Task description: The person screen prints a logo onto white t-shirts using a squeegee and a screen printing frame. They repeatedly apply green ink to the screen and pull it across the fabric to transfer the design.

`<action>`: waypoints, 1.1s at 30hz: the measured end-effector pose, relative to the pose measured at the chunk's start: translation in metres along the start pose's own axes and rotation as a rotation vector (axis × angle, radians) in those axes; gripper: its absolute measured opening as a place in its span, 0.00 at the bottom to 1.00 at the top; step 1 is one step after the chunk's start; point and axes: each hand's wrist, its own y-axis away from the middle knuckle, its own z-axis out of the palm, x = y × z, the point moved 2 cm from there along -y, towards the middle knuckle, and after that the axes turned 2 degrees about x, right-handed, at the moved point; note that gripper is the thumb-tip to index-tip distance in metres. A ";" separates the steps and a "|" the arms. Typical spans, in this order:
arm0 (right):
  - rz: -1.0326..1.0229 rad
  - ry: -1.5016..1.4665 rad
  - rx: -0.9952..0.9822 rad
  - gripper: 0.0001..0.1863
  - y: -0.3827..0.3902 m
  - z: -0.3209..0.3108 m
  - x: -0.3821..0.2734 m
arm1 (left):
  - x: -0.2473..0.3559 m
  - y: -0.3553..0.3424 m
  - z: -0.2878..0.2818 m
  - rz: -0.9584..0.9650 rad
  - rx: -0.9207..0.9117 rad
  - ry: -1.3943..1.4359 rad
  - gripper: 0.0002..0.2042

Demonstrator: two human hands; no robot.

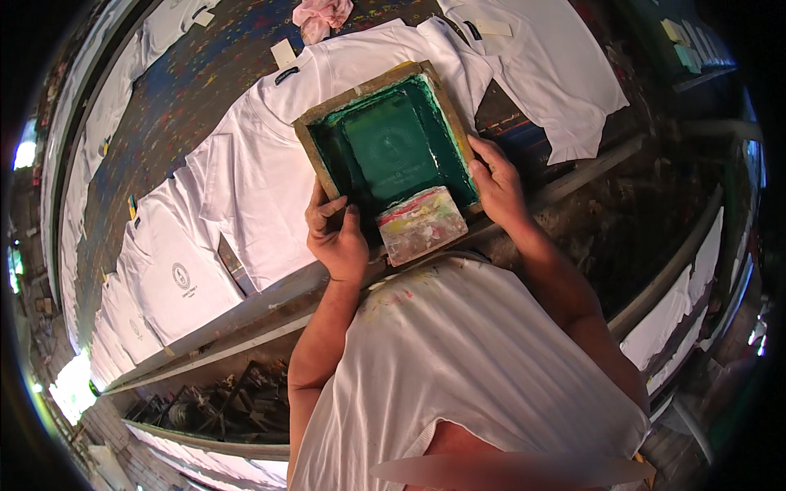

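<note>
Both my hands hold a screen-printing frame (360, 95), a square wooden box with green mesh and a faint round design in it. My left hand (337, 233) grips its near left corner, thumb and fingers closed on the wood. My right hand (496, 183) is closed on the right side. A paint-smeared flat block (423, 231), perhaps a squeegee, leans on the frame's near edge, touched by neither hand. Under the frame lies a white T-shirt (254, 151), its collar toward the far side; the frame covers part of it. Whether frame and shirt touch, I cannot tell.
Left along the paint-spotted table (188, 98) lies a white T-shirt with a small dark print (180, 277), with more shirts beyond. Another white shirt (557, 74) lies to the right. A pink crumpled cloth (321, 16) sits at the far side. A rail (589, 170) edges the table.
</note>
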 end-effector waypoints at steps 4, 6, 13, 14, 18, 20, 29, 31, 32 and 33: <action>-0.070 0.041 0.001 0.24 -0.002 -0.001 0.000 | -0.003 -0.002 -0.001 -0.031 0.001 0.043 0.13; -0.085 0.073 0.001 0.25 -0.002 -0.002 0.000 | -0.004 -0.002 -0.001 -0.050 -0.010 0.044 0.13; -0.063 0.042 0.032 0.23 -0.007 -0.002 -0.022 | -0.007 -0.001 -0.001 -0.103 0.004 0.094 0.12; -0.199 0.171 0.077 0.23 -0.002 -0.005 -0.034 | -0.007 -0.001 -0.001 -0.099 0.004 0.095 0.12; -0.507 0.244 -0.220 0.24 0.040 -0.008 -0.079 | -0.009 -0.001 -0.003 -0.094 -0.011 0.048 0.11; -0.656 0.397 -0.403 0.21 0.051 -0.003 -0.091 | -0.011 0.000 -0.004 -0.092 -0.020 0.084 0.12; -0.722 0.529 -0.353 0.19 0.032 0.013 -0.115 | 0.007 -0.009 -0.001 0.035 -0.067 -0.196 0.30; -0.721 0.534 -0.389 0.20 0.026 0.014 -0.118 | 0.031 -0.027 -0.011 0.157 -0.140 -0.437 0.40; -0.722 0.536 -0.417 0.20 0.024 0.015 -0.119 | 0.042 -0.046 -0.015 0.274 -0.257 -0.587 0.42; -0.720 0.559 -0.442 0.20 0.022 0.015 -0.120 | 0.051 -0.074 -0.017 0.386 -0.372 -0.737 0.44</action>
